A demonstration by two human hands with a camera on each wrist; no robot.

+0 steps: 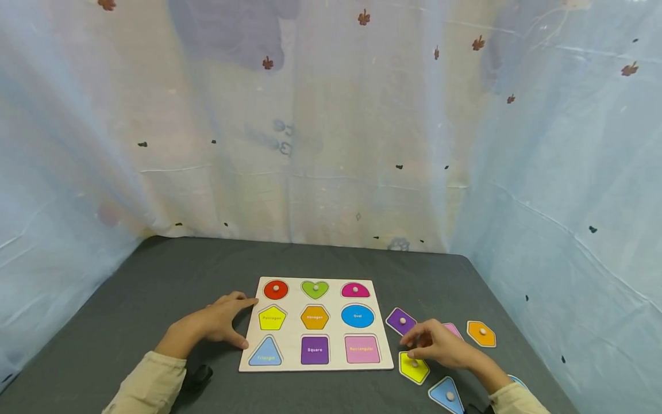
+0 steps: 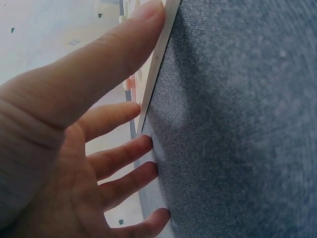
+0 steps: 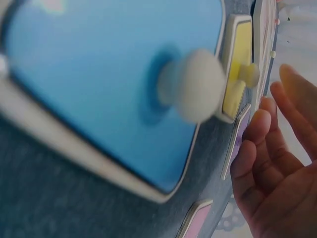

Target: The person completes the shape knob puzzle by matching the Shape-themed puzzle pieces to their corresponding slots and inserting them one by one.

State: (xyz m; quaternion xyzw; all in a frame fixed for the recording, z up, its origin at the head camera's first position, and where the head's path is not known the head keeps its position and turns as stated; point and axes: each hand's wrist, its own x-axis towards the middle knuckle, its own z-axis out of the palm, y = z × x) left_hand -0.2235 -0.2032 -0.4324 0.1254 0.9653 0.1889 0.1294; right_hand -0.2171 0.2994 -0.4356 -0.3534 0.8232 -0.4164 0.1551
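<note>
Your right hand point(image 1: 439, 346) hovers with loosely spread fingers, holding nothing, over the yellow pentagon piece point(image 1: 414, 368), which lies on the worktop point(image 1: 155, 287) just right of the puzzle board point(image 1: 315, 325), between the purple piece point(image 1: 400, 321) and the blue triangle piece point(image 1: 446, 395). Your left hand point(image 1: 219, 322) rests flat and relaxed against the board's left edge. Left wrist view: straight fingers point(image 2: 114, 116) touch the board's edge point(image 2: 157, 64). Right wrist view: the blue piece's knob point(image 3: 195, 84) looms close, the yellow piece point(image 3: 237, 69) beyond it, your fingers point(image 3: 260, 144) near but not gripping.
</note>
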